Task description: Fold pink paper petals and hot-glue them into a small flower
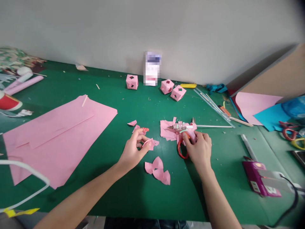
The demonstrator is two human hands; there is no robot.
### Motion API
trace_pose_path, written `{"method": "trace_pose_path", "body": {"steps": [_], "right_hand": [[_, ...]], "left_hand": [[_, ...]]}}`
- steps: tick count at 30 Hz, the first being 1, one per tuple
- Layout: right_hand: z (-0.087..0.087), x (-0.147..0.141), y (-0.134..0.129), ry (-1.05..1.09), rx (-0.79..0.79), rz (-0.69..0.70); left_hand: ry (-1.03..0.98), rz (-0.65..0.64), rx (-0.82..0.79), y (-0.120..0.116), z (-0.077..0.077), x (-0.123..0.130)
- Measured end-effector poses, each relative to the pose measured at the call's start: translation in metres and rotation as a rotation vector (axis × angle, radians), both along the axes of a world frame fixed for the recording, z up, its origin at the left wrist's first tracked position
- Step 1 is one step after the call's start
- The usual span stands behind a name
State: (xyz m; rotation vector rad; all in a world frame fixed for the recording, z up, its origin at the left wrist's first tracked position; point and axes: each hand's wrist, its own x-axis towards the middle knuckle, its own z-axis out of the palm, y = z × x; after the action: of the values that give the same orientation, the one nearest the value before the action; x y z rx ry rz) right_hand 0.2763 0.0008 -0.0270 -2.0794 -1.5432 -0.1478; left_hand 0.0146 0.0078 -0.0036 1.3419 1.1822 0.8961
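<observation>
My left hand (133,148) pinches a small curved pink paper piece (149,144) between thumb and fingers. Near its fingertips, more cut pink paper pieces (132,123) lie on the green table. My right hand (200,148) is closed around the handle of a pink hot glue gun (188,128), whose nozzle points left and whose long white glue stick (214,126) sticks out to the right. Under the gun are a stack of pink paper strips (166,130) and red-handled scissors (182,151). A joined set of folded pink petals (157,171) rests in front, between my forearms.
Large pink paper sheets (59,140) cover the left side. Pink paper cubes (132,82) and a propped phone (152,69) stand along the wall. A purple power strip (258,178) with a black cord is at right; a white tube frame (30,171) juts in at left.
</observation>
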Motion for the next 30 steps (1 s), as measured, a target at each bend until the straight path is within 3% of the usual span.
{"method": "trace_pose_path", "body": {"steps": [3,6,8,10,15,21,30], "right_hand": [[0.006,-0.005,-0.002,0.024,0.105,-0.037],[0.018,-0.028,-0.01,0.274,0.148,0.159],[0.025,-0.048,-0.016,0.618,-0.03,0.361],[0.03,-0.066,-0.022,0.986,-0.254,0.469],[0.031,-0.081,-0.027,1.469,-0.466,0.477],[0.027,-0.075,-0.028,1.605,-0.499,0.467],[0.027,-0.074,-0.027,1.522,-0.505,0.456]], "left_hand": [[-0.035,-0.009,0.003,-0.001,0.002,0.0],[-0.072,-0.034,0.017,-0.003,0.005,0.001],[-0.098,-0.058,0.021,-0.004,0.006,0.001],[-0.118,-0.084,0.019,-0.006,0.006,0.002],[-0.173,-0.158,-0.027,-0.009,0.005,0.003],[-0.159,-0.176,-0.021,-0.009,0.003,0.004],[-0.095,-0.207,0.061,-0.01,0.004,0.002]]}}
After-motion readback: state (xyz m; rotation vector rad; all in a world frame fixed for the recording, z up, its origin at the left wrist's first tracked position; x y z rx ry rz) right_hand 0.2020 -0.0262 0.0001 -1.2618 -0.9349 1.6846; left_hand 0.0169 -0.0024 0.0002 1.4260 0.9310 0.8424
